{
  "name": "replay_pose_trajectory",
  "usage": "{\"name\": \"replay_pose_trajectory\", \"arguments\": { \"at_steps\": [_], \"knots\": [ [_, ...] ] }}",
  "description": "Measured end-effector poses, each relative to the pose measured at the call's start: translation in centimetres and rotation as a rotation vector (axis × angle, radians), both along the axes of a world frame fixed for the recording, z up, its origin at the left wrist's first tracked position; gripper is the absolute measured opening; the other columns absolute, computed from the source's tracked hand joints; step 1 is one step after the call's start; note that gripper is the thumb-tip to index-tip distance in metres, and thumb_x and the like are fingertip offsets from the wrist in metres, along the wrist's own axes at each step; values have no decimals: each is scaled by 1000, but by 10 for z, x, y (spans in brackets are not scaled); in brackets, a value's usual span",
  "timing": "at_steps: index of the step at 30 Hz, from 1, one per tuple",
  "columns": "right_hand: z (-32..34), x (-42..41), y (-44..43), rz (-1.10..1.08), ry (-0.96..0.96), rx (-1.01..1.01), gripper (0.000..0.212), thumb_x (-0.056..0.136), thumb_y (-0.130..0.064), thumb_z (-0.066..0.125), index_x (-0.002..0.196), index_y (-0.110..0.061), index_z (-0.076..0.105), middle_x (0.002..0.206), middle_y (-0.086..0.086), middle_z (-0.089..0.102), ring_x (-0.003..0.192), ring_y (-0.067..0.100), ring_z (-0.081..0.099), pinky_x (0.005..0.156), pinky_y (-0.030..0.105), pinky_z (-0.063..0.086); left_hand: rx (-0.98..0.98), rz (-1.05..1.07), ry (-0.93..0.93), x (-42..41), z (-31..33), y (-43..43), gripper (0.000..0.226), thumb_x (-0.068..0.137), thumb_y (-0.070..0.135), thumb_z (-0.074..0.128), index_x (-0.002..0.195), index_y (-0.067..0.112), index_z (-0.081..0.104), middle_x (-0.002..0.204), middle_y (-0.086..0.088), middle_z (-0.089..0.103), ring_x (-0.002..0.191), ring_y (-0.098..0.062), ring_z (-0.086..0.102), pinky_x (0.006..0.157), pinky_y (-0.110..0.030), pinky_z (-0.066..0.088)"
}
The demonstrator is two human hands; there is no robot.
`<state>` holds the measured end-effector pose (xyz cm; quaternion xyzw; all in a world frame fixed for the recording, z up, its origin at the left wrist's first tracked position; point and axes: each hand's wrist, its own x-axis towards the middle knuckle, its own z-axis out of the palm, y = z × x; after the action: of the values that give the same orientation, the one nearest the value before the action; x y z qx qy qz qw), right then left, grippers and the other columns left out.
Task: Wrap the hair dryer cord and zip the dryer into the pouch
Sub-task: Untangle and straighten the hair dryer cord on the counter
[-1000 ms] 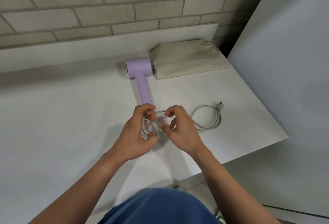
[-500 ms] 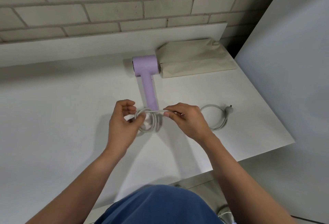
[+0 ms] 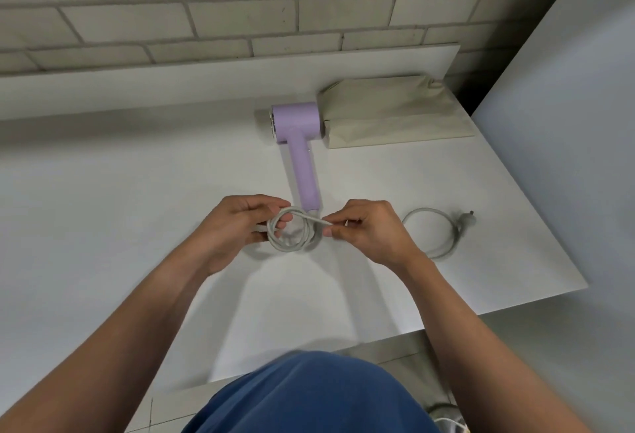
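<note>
The cord (image 3: 292, 231) is now gathered in a small coil of several turns, just below the end of the handle of the lilac hair dryer (image 3: 297, 137), which lies flat on the white table (image 3: 137, 209) with its head just beside the beige pouch (image 3: 395, 116). A second ago the coil was smaller and more hidden between the two hands; now it is rounder, with one more turn laid on it, and the loose part on the right is shorter.

The left hand (image 3: 233, 230) is closed around the left side of the coil, with fingers passing through the ring to keep the turns together. The right hand (image 3: 371, 231) pinches the running strand between thumb and forefinger, just where it leaves the coil; the other fingers are curled in.

To the right of this hand, one loose loop of cord lies on the table and ends in the plug (image 3: 465, 219), near the table edge. I judge that the wrapping is more than half done: only this last loop is left to wind. The pouch lies flat behind the dryer, and I cannot tell if its zip is open. Packing has not yet begun.
</note>
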<state>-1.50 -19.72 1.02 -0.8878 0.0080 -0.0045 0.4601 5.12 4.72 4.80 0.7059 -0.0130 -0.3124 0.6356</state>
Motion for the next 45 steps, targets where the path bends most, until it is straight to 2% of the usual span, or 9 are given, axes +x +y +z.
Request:
{"name": "replay_pose_trajectory", "arguments": {
  "at_steps": [5, 11, 16, 22, 30, 36, 39, 43, 45],
  "knots": [
    [4, 11, 8, 150, 106, 87, 52, 87, -18, 82, 135, -30, 67, 100, -11, 65, 72, 12, 55, 82, 27, 53, 153, -132, -206, 3, 10, -2, 21, 100, 6, 60, 104, 17, 78, 95, 5, 78, 81, -1, 65, 72, -8, 47],
    [7, 17, 14, 142, 143, 219, 11, 95, -21, 75, 105, -22, 80, 92, -13, 76, 69, 2, 55, 74, 14, 46, 231, -82, -312, -11, 12, -19, 20, 98, 5, 61, 100, 16, 78, 70, 8, 75, 58, 0, 65, 62, -8, 47],
    [0, 12, 0, 16, 145, 293, 5, 90, -19, 80, 95, -16, 80, 75, -18, 70, 66, 0, 56, 70, 13, 46, 294, 94, -412, -15, 3, -23, 25, 97, 4, 57, 102, 21, 75, 85, 4, 78, 64, -12, 73, 70, -25, 59],
    [-2, 5, 3, 16, 155, 259, 6, 87, -17, 83, 93, -16, 82, 85, -1, 77, 67, 2, 61, 72, 18, 49, 618, -351, -776, -9, -2, -28, 39, 95, 7, 58, 125, 28, 69, 113, 7, 68, 90, -15, 65, 85, -34, 54],
    [-2, -3, -8, -97, 96, 301, 9, 87, -17, 83, 96, -16, 83, 84, -8, 78, 68, -2, 63, 70, 13, 47, 897, -609, -1070, 4, 15, -51, 27, 103, 45, 45, 119, 43, 67, 94, 9, 66, 88, -23, 63, 67, -35, 51],
    [-6, -7, -13, -112, 73, 282, 10, 91, -25, 79, 101, -26, 82, 90, -8, 79, 79, 11, 65, 84, 33, 55, 927, -210, -1053, -1, 1, -48, 22, 106, 36, 40, 114, 31, 60, 90, 4, 74, 80, -35, 65, 62, -33, 39],
    [-8, -8, -8, -123, 88, 225, 9, 91, -28, 79, 98, -28, 83, 89, -8, 79, 81, 18, 70, 85, 38, 56, 999, -276, -1017, -2, -11, -45, 21, 105, 30, 40, 114, 26, 59, 88, 0, 70, 84, -35, 63, 63, -34, 41],
    [-8, -9, -2, -138, 79, 196, 9, 90, -29, 80, 97, -34, 83, 84, -5, 79, 77, 20, 67, 78, 34, 53, 742, -418, -1195, 0, -15, -44, 40, 97, 21, 62, 136, 29, 59, 128, 6, 63, 110, -23, 59, 71, -37, 55],
    [-8, -9, -3, -124, 73, 165, 12, 90, -30, 79, 96, -41, 81, 85, -1, 78, 81, 25, 68, 79, 35, 54, 696, -565, -1332, 5, -19, -45, 50, 87, 15, 76, 132, 32, 65, 119, 8, 68, 95, -22, 63, 65, -33, 53]
  ]
}}
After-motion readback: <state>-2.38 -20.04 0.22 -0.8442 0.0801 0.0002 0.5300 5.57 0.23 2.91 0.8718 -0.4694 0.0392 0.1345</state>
